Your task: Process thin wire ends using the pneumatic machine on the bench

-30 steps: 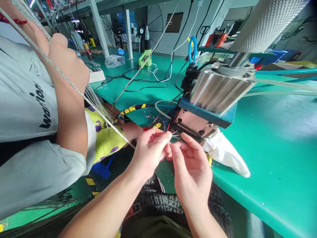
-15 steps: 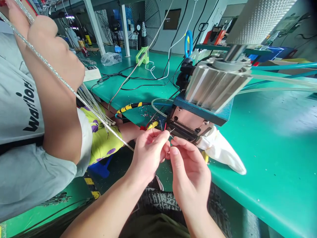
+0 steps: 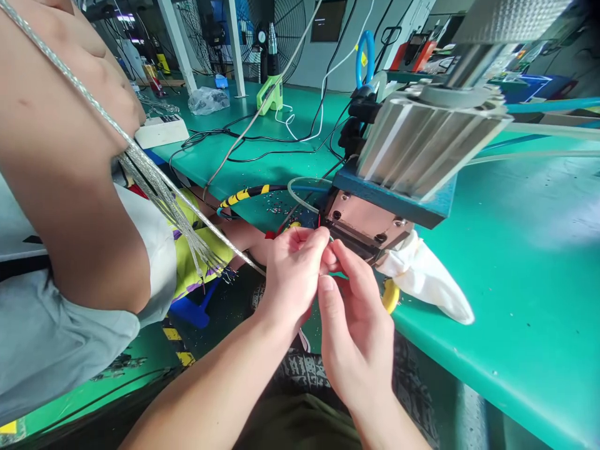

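My left hand (image 3: 295,269) is closed in a pinch in front of the press, at the end of a silver braided cable (image 3: 206,222). That cable runs down from the upper left and passes behind my left wrist. Close against it, my right hand (image 3: 351,306) has its index finger and thumb bent around the cable's thin wire end, mostly hidden by the fingers. A bit of thin wire (image 3: 330,239) shows between the fingertips. Just beyond them stands the pneumatic press (image 3: 375,219), with its black jaw near my fingertips.
At left, a co-worker's arm (image 3: 70,156) reaches across, a bundle of braided cables (image 3: 173,212) hanging below it. A white cloth bag (image 3: 426,281) hangs beside the press on the green table (image 3: 529,300). Behind are black cables, a green stand (image 3: 270,95) and a plastic bag (image 3: 209,100).
Both hands have drawn closer together, and the wire between them shows less. The co-worker's arm and cable bundle have come nearer and lower. The view has shifted slightly.
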`<state>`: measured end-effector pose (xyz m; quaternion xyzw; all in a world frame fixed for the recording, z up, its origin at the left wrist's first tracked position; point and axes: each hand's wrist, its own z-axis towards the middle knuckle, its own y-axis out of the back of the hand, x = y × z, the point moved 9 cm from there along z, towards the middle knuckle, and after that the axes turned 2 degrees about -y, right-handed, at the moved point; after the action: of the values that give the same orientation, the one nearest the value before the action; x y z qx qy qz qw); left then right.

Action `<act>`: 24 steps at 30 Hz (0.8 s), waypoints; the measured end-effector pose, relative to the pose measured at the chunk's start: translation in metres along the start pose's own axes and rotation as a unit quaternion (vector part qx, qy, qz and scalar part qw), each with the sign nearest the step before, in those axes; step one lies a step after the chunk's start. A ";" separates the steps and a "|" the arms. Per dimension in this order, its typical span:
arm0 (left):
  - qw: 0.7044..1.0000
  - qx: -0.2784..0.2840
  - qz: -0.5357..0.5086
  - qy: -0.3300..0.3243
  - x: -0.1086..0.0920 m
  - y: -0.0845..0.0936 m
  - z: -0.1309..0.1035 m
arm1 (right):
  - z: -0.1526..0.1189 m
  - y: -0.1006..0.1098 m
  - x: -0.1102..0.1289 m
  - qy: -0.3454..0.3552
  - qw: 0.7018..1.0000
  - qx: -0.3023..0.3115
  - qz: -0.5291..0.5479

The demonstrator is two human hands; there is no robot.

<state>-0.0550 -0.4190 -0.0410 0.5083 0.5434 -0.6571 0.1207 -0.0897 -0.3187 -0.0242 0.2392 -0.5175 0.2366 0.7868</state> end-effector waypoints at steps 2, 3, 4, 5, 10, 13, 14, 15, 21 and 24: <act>1.000 -0.006 0.002 -0.006 -0.001 0.000 0.001 | 0.000 0.000 0.000 0.002 1.000 0.001 -0.005; 1.000 -0.009 0.003 -0.008 -0.001 0.001 0.001 | 0.000 0.000 0.000 0.001 1.000 0.002 -0.006; 1.000 -0.012 0.005 -0.008 -0.001 0.001 0.001 | 0.000 0.000 0.000 0.001 1.000 0.001 -0.007; 1.000 -0.013 0.005 -0.007 -0.001 0.001 0.002 | 0.000 0.000 0.000 0.002 1.000 0.000 -0.007; 1.000 -0.008 -0.001 -0.005 0.000 0.000 0.002 | 0.000 0.000 0.000 0.000 1.000 -0.006 -0.002; 1.000 -0.004 -0.004 -0.007 0.000 0.000 0.002 | 0.000 -0.001 0.000 -0.001 1.000 -0.007 0.000; 1.000 -0.004 -0.004 -0.008 0.000 0.000 0.003 | 0.000 -0.001 0.000 -0.001 1.000 -0.007 0.001; 1.000 -0.006 -0.004 -0.008 0.000 0.000 0.003 | 0.001 -0.001 0.000 -0.001 1.000 -0.006 0.001; 1.000 -0.004 -0.003 -0.005 0.002 0.001 0.002 | -0.001 0.000 -0.001 -0.002 1.000 -0.009 0.003; 1.000 -0.001 -0.004 -0.011 0.002 0.001 0.002 | -0.001 0.001 -0.001 -0.003 1.000 -0.011 0.002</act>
<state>-0.0566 -0.4204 -0.0435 0.4984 0.5447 -0.6628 0.1248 -0.0897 -0.3170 -0.0253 0.2301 -0.5227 0.2322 0.7874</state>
